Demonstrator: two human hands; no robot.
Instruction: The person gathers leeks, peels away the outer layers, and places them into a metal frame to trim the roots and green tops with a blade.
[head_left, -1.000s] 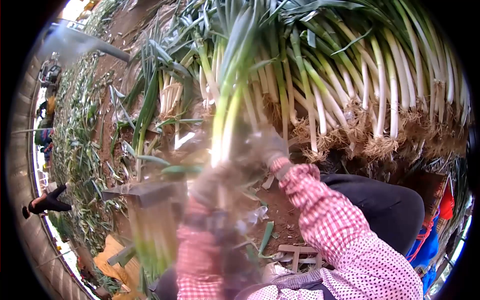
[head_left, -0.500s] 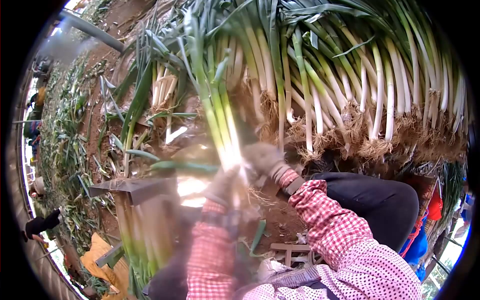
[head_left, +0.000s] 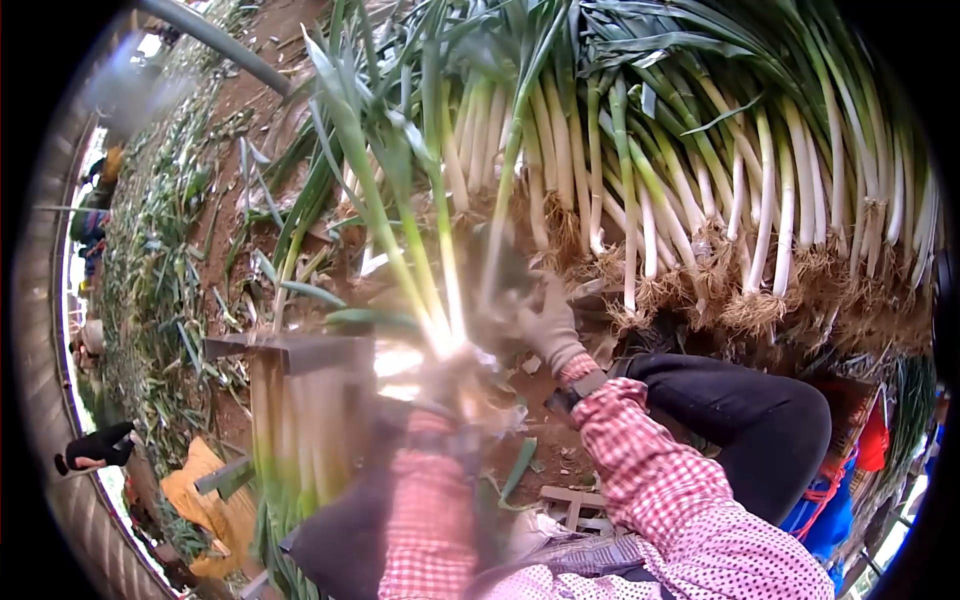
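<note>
Far left of the left hand, a person in dark clothes (head_left: pixel 98 450) is by a long ridged wall (head_left: pixel 52 400). Nearer, green leaf scraps (head_left: pixel 150 270) litter brown soil. Cardboard (head_left: pixel 203 495) lies below and left of the hand; just left of it, a metal stand (head_left: pixel 300 353) tops upright stalks (head_left: pixel 300 425). The blurred left hand (head_left: pixel 445 378) is closed round the white ends of green onions (head_left: pixel 428 287). Right of it, the right hand (head_left: pixel 550 322) is raised; blur hides its grip. Beyond, rooted onions (head_left: pixel 765 190) line the ground, with a red bag (head_left: pixel 872 440) below.
</note>
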